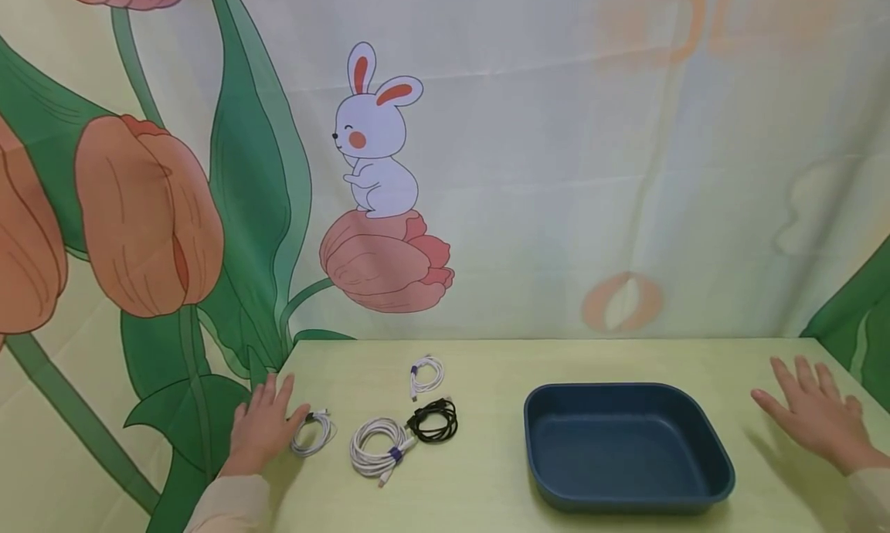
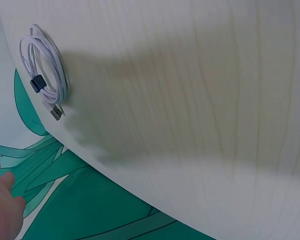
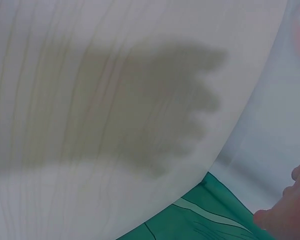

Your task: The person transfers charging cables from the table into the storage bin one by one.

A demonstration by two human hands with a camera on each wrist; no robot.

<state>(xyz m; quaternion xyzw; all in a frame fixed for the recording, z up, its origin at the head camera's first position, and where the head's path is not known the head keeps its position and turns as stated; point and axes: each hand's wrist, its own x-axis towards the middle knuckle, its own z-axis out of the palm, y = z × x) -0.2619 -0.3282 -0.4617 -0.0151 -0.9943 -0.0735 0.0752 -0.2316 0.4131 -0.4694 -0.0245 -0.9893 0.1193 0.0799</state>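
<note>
My left hand (image 1: 262, 427) hovers over the table's left edge with its fingers spread, holding nothing. Nearest to it lies a coiled white-grey cable (image 1: 314, 434) with a dark strap, whose USB plug (image 2: 56, 113) shows in the left wrist view. To the right are a larger white cable coil (image 1: 371, 448) with a blue tie, a black coiled cable (image 1: 434, 422) overlapping its plug end, and a small white coil (image 1: 429, 375) farther back. My right hand (image 1: 815, 411), fingers apart and holding nothing, is over the right side, its shadow on the tabletop.
A dark blue rectangular tray (image 1: 629, 502) stands right of the middle, between the cables and my right hand. The pale wood-grain table (image 1: 480, 487) ends at the back against a hanging cloth (image 1: 528, 170) printed with tulips and a rabbit.
</note>
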